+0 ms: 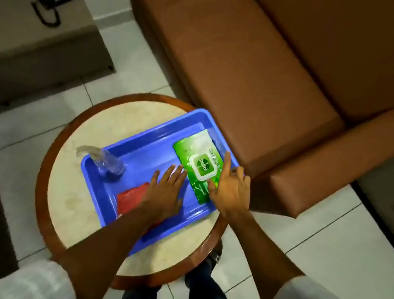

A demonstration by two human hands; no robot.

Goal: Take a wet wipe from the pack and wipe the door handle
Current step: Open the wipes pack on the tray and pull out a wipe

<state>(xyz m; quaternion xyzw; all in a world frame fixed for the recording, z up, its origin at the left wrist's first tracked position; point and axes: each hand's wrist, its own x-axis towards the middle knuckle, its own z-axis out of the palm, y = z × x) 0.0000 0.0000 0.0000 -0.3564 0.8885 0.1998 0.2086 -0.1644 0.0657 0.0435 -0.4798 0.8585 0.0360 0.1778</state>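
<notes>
On blue tray [138, 150], far right end: green wipe pack [193, 156], lid shut. Your right hand [229, 188] spread wide at lid, empty. Left hand [166, 191] flat, open beside pack. Pin pack with left; lift lid edge with right thumb.

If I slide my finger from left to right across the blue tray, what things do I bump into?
Clear plastic bottle → red cloth → left hand → green wet wipe pack → right hand, resting on the pack's right side.
</notes>
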